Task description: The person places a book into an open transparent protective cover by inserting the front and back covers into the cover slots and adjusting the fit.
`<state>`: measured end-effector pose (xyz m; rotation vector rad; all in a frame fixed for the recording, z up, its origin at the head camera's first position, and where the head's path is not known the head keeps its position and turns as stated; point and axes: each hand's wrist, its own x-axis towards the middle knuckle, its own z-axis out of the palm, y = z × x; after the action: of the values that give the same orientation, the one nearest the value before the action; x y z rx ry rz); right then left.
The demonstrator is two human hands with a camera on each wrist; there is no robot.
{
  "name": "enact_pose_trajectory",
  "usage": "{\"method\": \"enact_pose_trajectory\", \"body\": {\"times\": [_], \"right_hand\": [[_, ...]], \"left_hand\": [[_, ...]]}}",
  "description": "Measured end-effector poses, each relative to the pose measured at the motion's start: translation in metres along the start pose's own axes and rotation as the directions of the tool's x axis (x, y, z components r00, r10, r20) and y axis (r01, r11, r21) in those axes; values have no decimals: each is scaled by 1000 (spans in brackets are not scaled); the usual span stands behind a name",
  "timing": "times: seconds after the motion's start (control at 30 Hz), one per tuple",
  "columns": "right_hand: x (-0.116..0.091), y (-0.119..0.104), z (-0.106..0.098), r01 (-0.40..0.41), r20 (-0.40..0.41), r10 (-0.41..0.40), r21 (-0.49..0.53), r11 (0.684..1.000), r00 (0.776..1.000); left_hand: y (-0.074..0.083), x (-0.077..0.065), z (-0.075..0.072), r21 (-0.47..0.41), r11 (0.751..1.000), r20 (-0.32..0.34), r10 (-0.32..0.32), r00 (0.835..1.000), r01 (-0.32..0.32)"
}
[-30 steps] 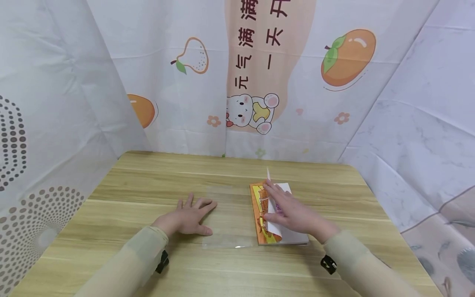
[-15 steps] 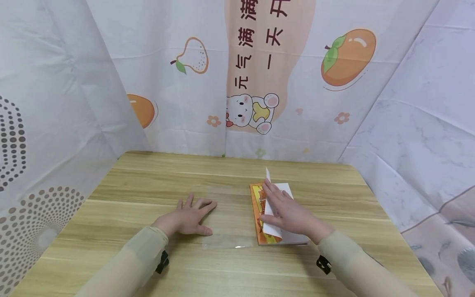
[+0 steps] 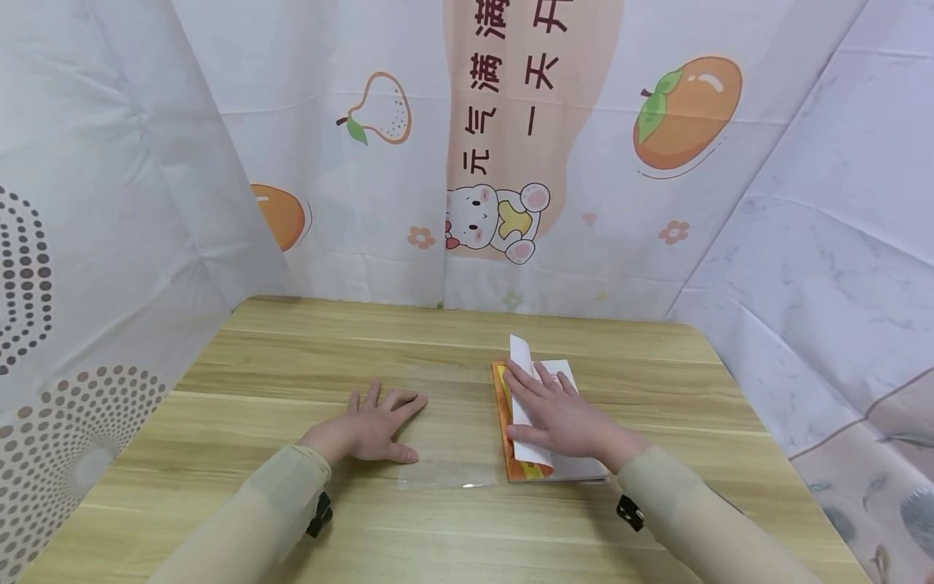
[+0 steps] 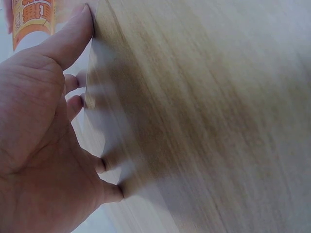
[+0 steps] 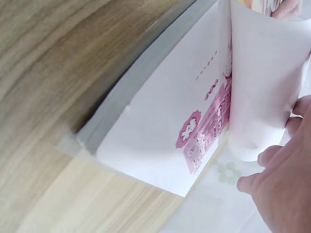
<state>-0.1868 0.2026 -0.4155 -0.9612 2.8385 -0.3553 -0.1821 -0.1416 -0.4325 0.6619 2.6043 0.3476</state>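
Note:
A paperback book (image 3: 582, 468) with an orange and yellow front cover (image 3: 516, 469) lies on the table, right of centre. Its cover is bent over to the left, its white inside curled upward. My right hand (image 3: 565, 418) presses on that white flap with spread fingers, the thumb along its edge. In the right wrist view, a white page (image 5: 155, 121) with pink print shows beside the curl. Left of the book lies a clear plastic sheet (image 3: 456, 430). My left hand (image 3: 375, 428) rests with spread fingers at the sheet's left edge.
Everything lies on a wood-grain table (image 3: 306, 349). A white curtain (image 3: 343, 203) with printed fruit hangs along the far edge, and further sheets of cloth hang at both sides. A black wrist device (image 3: 319, 514) sits under the left sleeve.
My right hand has moved slightly left and turned the cover further over to the left, hiding more of the orange. The left hand and the plastic sheet have stayed still.

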Motion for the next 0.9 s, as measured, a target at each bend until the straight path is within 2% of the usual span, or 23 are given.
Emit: {"method": "enact_pose_trajectory", "body": {"times": [0.23,0.7,0.9], "right_hand": [[6,-3,-2,12,6,-12,-58,998,1000],[10,-10,-4,18,83,-11,-84,996,996],[14,-10,0,33,87,-24,-107,994,996]], "left_hand": [[0,1,0,-2,1000,3,-7,1000,7],[2,0,-1,19,1000,8,-5,1000,5],[3,-1,-2,12,1000,8,-4,1000,4]]}}
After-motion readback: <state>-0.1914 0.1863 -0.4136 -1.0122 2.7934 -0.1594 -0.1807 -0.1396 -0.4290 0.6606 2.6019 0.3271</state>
